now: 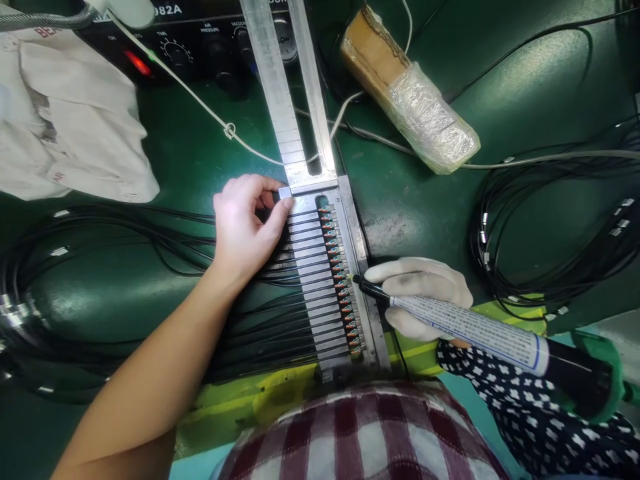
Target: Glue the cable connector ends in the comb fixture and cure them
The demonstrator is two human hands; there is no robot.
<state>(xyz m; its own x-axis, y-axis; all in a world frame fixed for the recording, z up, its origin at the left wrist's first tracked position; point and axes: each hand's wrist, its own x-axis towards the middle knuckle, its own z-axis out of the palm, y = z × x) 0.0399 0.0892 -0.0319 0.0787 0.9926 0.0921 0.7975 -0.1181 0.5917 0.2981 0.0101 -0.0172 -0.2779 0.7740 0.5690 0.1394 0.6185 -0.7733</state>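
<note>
A metal fixture [313,287] holds a row of black cables, side by side in its slots. Their stripped ends show small coloured wires and connectors [341,273] along the right side. My bare left hand [245,223] is at the fixture's upper left corner, thumb and forefinger closed on a small metal block [285,193]. In a white glove, my right hand [427,287] grips a dispensing syringe [465,330] with a printed label, a black nozzle and a green rear end. The nozzle tip is at the row of connectors, near its middle; whether it touches them I cannot tell.
A slotted metal bar [280,100] extends from the fixture's top toward a black dispenser box [200,50] with knobs. Coiled cables [30,300] lie left, and another coil [485,247] right. A wrapped cardboard block [410,93] and a white cloth bag [75,113] sit farther back.
</note>
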